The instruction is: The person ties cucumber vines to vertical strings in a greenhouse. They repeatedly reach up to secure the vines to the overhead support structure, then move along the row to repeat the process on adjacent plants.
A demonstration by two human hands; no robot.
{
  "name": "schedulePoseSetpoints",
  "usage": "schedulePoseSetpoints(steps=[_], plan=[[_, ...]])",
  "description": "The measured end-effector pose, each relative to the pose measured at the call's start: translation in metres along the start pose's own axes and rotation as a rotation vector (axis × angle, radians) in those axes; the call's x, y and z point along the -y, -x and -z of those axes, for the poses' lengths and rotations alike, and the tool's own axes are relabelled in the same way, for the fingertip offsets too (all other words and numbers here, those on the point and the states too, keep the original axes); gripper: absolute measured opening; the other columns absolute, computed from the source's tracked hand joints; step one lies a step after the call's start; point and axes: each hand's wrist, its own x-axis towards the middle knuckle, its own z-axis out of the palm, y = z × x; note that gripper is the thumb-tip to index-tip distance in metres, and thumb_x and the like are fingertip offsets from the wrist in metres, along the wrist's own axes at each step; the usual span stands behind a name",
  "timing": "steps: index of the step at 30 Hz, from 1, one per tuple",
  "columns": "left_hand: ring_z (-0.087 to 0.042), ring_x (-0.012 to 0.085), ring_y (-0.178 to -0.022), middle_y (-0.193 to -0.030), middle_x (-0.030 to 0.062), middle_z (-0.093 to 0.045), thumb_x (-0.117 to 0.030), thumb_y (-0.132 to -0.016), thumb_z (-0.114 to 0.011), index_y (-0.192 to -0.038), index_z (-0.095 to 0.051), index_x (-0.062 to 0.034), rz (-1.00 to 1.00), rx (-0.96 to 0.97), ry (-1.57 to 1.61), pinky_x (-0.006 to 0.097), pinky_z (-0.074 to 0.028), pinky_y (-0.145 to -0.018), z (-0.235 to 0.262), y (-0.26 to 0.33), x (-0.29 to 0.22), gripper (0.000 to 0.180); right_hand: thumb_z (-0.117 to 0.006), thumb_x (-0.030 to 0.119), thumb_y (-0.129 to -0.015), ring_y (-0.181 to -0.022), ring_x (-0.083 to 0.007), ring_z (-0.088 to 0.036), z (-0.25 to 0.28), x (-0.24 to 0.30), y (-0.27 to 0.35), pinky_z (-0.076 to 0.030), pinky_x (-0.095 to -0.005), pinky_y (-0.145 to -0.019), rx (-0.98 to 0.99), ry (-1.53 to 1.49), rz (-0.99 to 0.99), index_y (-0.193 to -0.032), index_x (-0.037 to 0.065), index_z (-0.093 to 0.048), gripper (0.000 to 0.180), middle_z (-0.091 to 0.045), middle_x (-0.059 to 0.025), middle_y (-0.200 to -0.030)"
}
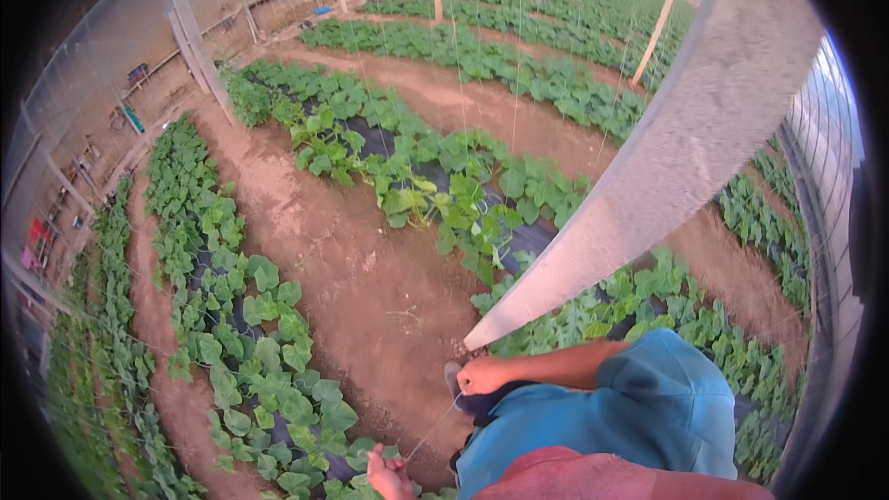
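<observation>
My right hand (483,376) is closed in a fist, holding one end of a thin, pale string (431,431). The string slants down to my left hand (389,476) at the lower edge, whose fingers are bent together around it; part of this hand is cut off by the frame. Green leaves of a broad-leaved vine plant (329,407) lie just beside my left hand. Below my right hand a dark shoe (453,376) shows on the soil.
A thick concrete post (639,157) slants across the right, its base close to my right hand. Rows of vines (389,167) grow through black plastic sheeting (370,136), with bare soil paths (370,287) between them. Thin strings hang overhead; a post (190,28) stands at the far left.
</observation>
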Motion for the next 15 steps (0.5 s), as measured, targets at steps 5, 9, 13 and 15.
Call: schedulePoseSetpoints(steps=[5,9,13,15], plan=[[-0.046,0.0120,-0.049,-0.058,-0.0023,-0.043,-0.031,-0.109,-0.049,-0.124,-0.063,0.0046,-0.135,0.050,-0.252,0.031,-0.049,-0.050,-0.098,-0.030,-0.053,0.042,-0.067,0.029,-0.088,-0.094,-0.0368,-0.070,0.029,-0.005,-0.023,-0.054,-0.0493,-0.081,-0.083,-0.041,-0.098,-0.099,0.010,-0.074,0.022,-0.074,-0.0150,-0.096],[-0.046,0.0106,-0.050,-0.059,-0.0014,-0.045,-0.028,-0.109,-0.049,-0.124,-0.065,0.0041,-0.121,0.254,-0.463,0.030,-0.048,-0.051,-0.168,-0.072,-0.088,0.039,-0.065,0.031,-0.089,-0.092,-0.0382,-0.070,0.038,-0.011,-0.029,-0.054,-0.0509,-0.080,-0.212,-0.140,-0.108,-0.100,0.010,-0.073,0.024,-0.074,-0.0168,-0.095],[-0.047,0.0096,-0.051,-0.059,-0.0018,-0.047,-0.026,-0.108,-0.050,-0.125,-0.066,0.0023,-0.168,0.364,-0.598,0.029,-0.049,-0.053,-0.240,-0.115,-0.116,0.037,-0.064,0.036,-0.091,-0.089,-0.0384,-0.070,0.042,-0.023,-0.046,-0.054,-0.0509,-0.079,-0.287,-0.224,-0.140,-0.100,0.011,-0.072,0.027,-0.073,-0.0178,-0.094],[-0.051,0.0097,-0.054,-0.062,-0.0015,-0.051,-0.028,-0.108,-0.050,-0.127,-0.066,0.0011,-0.193,0.410,-0.673,0.028,-0.050,-0.055,-0.263,-0.140,-0.125,0.038,-0.067,0.036,-0.090,-0.087,-0.0367,-0.070,0.053,-0.015,-0.052,-0.054,-0.0496,-0.078,-0.334,-0.296,-0.192,-0.098,0.010,-0.072,0.028,-0.073,-0.0176,-0.093]])
